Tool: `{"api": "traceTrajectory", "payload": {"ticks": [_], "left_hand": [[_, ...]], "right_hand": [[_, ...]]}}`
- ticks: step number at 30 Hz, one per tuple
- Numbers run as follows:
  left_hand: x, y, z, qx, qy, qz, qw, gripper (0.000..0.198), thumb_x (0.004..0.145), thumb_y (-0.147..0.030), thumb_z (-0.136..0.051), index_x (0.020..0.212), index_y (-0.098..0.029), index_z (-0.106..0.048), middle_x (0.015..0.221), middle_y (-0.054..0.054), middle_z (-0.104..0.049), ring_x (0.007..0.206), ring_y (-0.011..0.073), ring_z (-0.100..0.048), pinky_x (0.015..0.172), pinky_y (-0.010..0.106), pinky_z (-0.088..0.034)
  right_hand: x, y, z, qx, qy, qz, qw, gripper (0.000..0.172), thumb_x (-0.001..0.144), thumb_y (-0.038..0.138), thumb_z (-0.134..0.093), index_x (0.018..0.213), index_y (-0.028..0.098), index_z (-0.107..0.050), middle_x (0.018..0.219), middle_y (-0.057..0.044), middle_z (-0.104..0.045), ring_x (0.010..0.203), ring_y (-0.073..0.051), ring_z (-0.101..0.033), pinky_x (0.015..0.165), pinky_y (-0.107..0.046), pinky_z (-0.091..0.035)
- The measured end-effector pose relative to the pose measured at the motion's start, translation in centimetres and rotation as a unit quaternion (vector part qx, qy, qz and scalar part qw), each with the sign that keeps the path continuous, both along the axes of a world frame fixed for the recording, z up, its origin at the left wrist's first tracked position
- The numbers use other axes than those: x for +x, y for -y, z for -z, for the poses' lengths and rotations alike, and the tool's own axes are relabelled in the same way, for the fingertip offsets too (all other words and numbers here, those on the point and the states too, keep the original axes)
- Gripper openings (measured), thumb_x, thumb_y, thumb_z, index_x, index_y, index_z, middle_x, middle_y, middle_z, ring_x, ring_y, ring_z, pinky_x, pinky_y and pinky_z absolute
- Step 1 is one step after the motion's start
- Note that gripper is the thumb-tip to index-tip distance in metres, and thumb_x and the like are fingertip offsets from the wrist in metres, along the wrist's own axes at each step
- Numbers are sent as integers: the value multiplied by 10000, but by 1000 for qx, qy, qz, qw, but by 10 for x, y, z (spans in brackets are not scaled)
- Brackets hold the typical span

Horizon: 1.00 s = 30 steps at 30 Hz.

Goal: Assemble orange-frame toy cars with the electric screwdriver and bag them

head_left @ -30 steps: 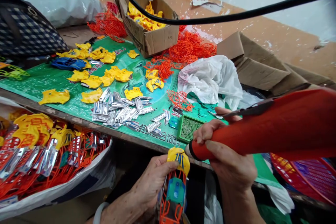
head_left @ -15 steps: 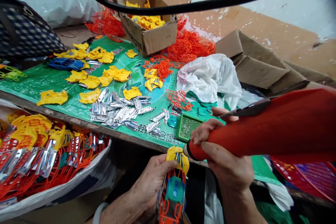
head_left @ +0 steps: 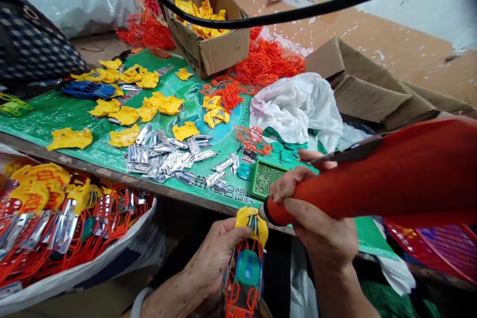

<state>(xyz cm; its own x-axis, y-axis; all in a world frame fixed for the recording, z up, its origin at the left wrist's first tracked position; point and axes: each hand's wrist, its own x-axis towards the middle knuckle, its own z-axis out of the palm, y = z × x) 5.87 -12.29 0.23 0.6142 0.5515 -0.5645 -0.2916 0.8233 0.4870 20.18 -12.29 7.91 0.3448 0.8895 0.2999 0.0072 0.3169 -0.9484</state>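
My left hand (head_left: 219, 248) is closed around a toy car body (head_left: 248, 268) with a yellow front shell, a teal piece in the middle and an orange frame. Its thumb presses on the yellow shell. My right hand (head_left: 320, 228) grips a red power screwdriver (head_left: 357, 184), angled down to the left. The screwdriver's tip meets the yellow shell, and the exact contact point is hard to make out. Just beyond the hands, a green tray (head_left: 257, 184) of small metal screws sits at the table's near edge.
Silver plates (head_left: 164, 156) and yellow shells (head_left: 124, 135) lie over the green table (head_left: 33, 121). Behind them stand a cardboard box (head_left: 223, 52), orange frames (head_left: 270, 67) and a white plastic bag (head_left: 294, 104). A sack (head_left: 122, 253) of car parts is at lower left. A black cable (head_left: 298, 15) crosses overhead.
The view has shifted slightly, and the overhead cable sags lower on the left. Both hands keep their grips, with the screwdriver tip still at the yellow shell.
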Motion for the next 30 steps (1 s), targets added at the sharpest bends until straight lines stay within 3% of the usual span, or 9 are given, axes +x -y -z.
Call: {"api": "traceTrajectory", "payload": {"ticks": [6,11,20,25,30], "left_hand": [[1,1,-3,2,-12,-2,1000,296,618,-331,-817,757,-86,-727,651,51,-657,556,103,-538,517,195,-385],[-1,3,-2,11,0,-2,1000,252,664,-327,-798,742,-100,-722,607,14,-618,513,75,-487,490,178,-364],[0,4,7,25,13,-4,1000,219,707,-315,-773,775,-111,-734,637,17,-640,549,87,-511,511,179,-380],[0,0,5,16,-5,-10,1000,273,674,-328,-792,804,-95,-736,672,45,-664,554,97,-526,510,187,-396],[-1,-5,2,36,-63,-21,997,345,660,-388,-796,837,-97,-744,660,41,-658,542,97,-521,505,191,-413]], "right_hand": [[1,0,5,-18,8,-20,1000,229,715,223,-717,916,251,-611,749,19,-586,671,-159,-573,681,-354,-515],[-3,1,5,-17,-19,-32,999,448,709,131,-699,1093,314,-559,725,44,-585,655,-165,-583,666,-351,-518],[-5,-1,11,-10,-31,-26,999,474,712,95,-680,1111,315,-548,724,49,-601,655,-166,-597,652,-351,-519],[-1,-7,-3,22,-62,15,998,477,681,105,-681,1107,280,-558,716,55,-604,628,-140,-584,665,-348,-514],[23,-35,-21,107,-66,125,984,461,600,112,-677,1040,229,-606,624,64,-594,536,-128,-554,576,-322,-494]]}}
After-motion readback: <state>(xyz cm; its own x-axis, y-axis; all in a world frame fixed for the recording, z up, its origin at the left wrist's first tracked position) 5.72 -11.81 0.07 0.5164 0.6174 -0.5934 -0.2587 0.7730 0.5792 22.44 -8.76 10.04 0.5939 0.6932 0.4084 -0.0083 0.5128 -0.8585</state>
